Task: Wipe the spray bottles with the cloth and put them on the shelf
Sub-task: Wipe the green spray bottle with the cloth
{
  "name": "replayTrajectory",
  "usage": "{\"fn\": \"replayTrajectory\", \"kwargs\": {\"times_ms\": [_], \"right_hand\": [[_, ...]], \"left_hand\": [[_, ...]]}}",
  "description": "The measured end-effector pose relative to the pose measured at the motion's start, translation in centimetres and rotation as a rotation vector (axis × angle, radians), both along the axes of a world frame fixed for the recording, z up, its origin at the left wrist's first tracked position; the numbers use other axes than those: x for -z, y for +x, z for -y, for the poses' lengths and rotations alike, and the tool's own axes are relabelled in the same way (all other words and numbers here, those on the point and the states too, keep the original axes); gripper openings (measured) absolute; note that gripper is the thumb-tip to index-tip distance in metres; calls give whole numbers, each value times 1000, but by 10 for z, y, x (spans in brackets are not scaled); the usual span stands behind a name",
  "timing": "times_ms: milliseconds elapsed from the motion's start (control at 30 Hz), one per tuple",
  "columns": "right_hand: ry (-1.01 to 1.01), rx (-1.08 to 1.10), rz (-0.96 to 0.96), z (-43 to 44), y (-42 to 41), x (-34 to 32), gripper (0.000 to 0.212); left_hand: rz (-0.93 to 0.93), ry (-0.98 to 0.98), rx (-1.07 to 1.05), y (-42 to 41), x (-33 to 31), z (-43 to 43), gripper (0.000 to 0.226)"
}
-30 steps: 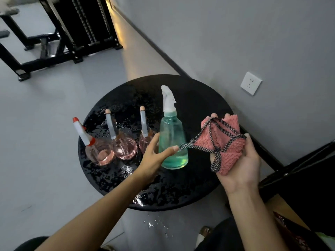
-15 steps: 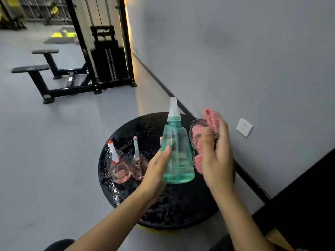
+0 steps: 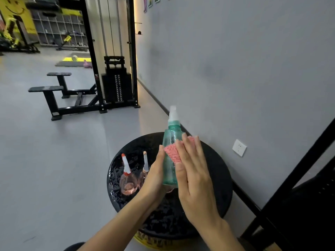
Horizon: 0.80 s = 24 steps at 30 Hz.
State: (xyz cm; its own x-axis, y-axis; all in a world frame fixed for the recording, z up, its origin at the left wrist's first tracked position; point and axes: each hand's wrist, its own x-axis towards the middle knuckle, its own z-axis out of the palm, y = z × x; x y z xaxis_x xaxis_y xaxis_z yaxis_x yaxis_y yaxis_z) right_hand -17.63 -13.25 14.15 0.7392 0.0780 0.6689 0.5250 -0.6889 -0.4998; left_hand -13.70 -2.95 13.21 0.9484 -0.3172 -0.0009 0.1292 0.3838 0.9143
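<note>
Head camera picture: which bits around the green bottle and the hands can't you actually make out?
Cloth: mostly under the right hand, head view.
Green bottle: base behind both hands; nozzle blurred.
Second pink bottle: body behind the left hand; whether another stands there cannot be told.
Dark frame, right: cut off by the edge, too dark to read.
</note>
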Motion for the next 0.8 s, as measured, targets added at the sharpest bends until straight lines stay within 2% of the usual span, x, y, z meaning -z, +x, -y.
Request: {"fn": "replayTrajectory", "kwargs": {"times_ms": [133,233,400,667,800], "right_hand": [[-90,41,10,-8,-24,7,52],[-86,62,-12,-11,-23,-3,53],[-35,32,-125,-2,7,-37,58],[-253,25,-64,-13,-37,-14,54],[-271,66,-40,-18,-38,-13,53]], "left_hand": [[-9,35,37,-4,-9,-5,67],[-2,19,8,-10,-14,-3,64],[39,-34,30,-23,-14,2,47],[-53,-24,-14,-16,-18,-12,64],[-42,5,-7,-19,-18,-13,66]]}}
